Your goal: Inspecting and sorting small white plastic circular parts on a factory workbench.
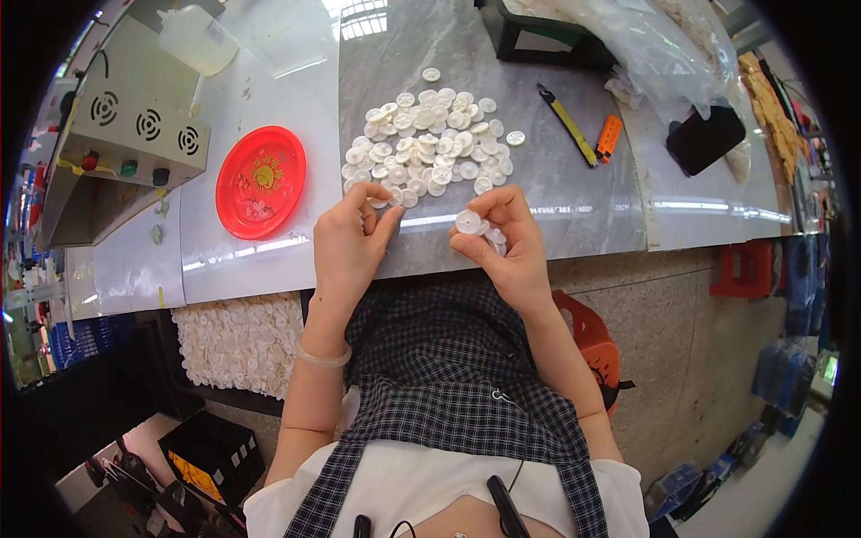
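Several small round white plastic discs (pixel 430 139) lie in a loose pile on the grey tabletop. My right hand (pixel 520 251) is closed on several of these discs. One held disc (pixel 467 221) faces up at the thumb and fingertips, with others tucked behind it, partly hidden by the fingers. My left hand (pixel 345 238) is at the pile's near left edge, fingers curled and thumb brought near the index finger. Discs lie right by its fingertips; whether one is pinched there I cannot make out.
Left of the pile sits a red plate (pixel 229 211), beside a metal control box (pixel 134 117). A yellow-black cutter (pixel 569 125), an orange cutter (pixel 609 138) and a black phone (pixel 706 141) lie at right. A black bin (pixel 538 40) stands behind. White discs fill a container (pixel 238 345) below the table edge.
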`<state>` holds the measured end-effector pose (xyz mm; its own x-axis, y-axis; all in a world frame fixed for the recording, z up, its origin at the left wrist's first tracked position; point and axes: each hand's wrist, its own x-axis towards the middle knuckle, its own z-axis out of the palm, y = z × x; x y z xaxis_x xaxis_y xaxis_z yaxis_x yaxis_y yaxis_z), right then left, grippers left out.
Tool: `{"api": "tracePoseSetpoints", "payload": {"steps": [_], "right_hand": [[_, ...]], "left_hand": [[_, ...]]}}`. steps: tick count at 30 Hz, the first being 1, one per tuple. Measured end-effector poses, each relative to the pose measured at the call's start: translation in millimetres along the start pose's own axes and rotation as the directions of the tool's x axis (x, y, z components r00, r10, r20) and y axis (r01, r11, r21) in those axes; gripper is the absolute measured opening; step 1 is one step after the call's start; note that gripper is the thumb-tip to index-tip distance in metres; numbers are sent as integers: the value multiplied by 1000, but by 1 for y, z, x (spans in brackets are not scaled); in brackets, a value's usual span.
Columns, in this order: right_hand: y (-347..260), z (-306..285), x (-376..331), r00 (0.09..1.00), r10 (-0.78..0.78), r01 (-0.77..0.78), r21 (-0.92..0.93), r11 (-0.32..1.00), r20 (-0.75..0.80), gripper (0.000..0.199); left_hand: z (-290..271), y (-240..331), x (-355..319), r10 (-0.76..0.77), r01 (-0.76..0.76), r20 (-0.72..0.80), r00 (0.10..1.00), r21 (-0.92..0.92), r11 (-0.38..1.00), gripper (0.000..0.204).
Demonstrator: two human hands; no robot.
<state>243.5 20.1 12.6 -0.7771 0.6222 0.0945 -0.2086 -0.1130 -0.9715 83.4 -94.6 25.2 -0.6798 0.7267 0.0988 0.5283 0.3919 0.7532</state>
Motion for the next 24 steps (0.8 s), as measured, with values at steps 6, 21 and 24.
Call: {"api": "tracePoseSetpoints", "payload": {"steps": [6, 21, 24], "right_hand": [[-7, -2, 2, 989, 136, -125, 168, 978, -55, 28], [-2, 0, 43, 981, -185, 157, -819, 552, 64, 35], [1, 1, 44, 971, -228, 183, -835, 519, 71, 30]], "left_hand": [[1, -1, -6, 25, -24, 22, 999, -5, 1000, 22], [6, -1, -1, 54, -54, 15, 998, 21, 998, 28], [4, 0, -2, 23, -22, 24, 999, -30, 999, 26]]}}
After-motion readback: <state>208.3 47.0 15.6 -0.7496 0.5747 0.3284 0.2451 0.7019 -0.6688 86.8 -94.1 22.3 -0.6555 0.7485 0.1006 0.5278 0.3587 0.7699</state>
